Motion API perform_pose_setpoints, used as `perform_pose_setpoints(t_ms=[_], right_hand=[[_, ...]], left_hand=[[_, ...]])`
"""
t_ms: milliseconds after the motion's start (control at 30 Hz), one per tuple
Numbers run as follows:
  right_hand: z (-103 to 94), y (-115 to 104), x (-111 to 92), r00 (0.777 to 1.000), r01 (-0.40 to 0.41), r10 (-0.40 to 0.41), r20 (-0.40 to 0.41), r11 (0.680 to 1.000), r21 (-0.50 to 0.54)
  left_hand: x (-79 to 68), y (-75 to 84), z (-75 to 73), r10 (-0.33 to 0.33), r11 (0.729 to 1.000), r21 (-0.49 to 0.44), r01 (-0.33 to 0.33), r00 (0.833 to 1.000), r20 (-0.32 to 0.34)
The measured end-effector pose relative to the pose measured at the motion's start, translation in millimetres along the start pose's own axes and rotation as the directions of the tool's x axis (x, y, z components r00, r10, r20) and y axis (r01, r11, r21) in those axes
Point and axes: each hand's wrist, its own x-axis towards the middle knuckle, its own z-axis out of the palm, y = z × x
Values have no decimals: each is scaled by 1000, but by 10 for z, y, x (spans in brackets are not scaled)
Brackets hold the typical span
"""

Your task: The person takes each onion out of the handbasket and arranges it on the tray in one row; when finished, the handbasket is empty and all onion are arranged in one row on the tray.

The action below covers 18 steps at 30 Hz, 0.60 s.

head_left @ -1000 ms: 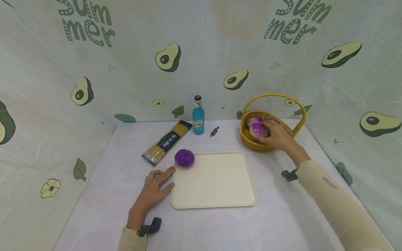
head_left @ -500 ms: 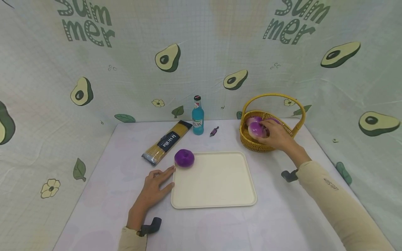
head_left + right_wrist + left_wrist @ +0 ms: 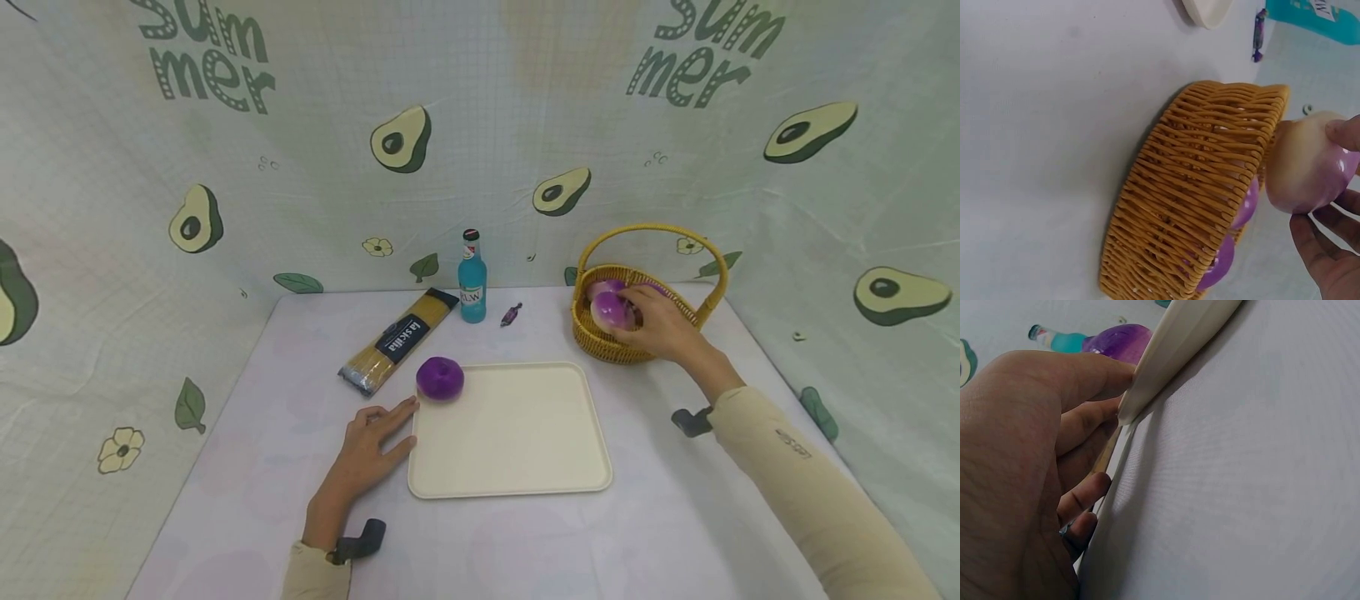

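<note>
The person's right grip (image 3: 656, 323) is clamping round a purple-and-white turnip (image 3: 1310, 169), which is sitting at the rim of the wicker basket (image 3: 1179, 181); more purple turnips (image 3: 1217, 262) are lying inside, close to it; the left grip (image 3: 363, 454) is keeping its fingers apart, with fingertips touching the left edge of the tray (image 3: 517, 433) rather than curling round anything.

The likeliest trouble is probably a slip; the skin is looking smooth and glossy, the shape is rounding away, and the fingers seem to be holding one side, so a loose pinch could be letting it roll back among its neighbours or over the rim onto the table (image 3: 510, 550); the rim is standing close beneath it, so a low sideways pull could be dragging the light-looking basket or tipping it; the handle (image 3: 652, 227) is arching overhead, and a steep lift could be bringing the knuckles against it.

Another purple turnip (image 3: 440, 379) is resting at the tray's far left corner, near the left fingertips; an absent-minded push there could be sending it rolling, perhaps towards the pasta packet (image 3: 400, 342).
</note>
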Motion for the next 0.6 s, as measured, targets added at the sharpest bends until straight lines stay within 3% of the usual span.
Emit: perform_pose_setpoints(t_ms=[233,600], right_hand=[[3,-29,-26,1000,-6,6,-8,1000,15],[-12,-123,-82,999,35,-35,-21,999,-8]], left_hand=[[-2,-27,9,24,1000,-8,-24,1000,-18],[-8,-19,-4,-7,1000,-11,7,1000,7]])
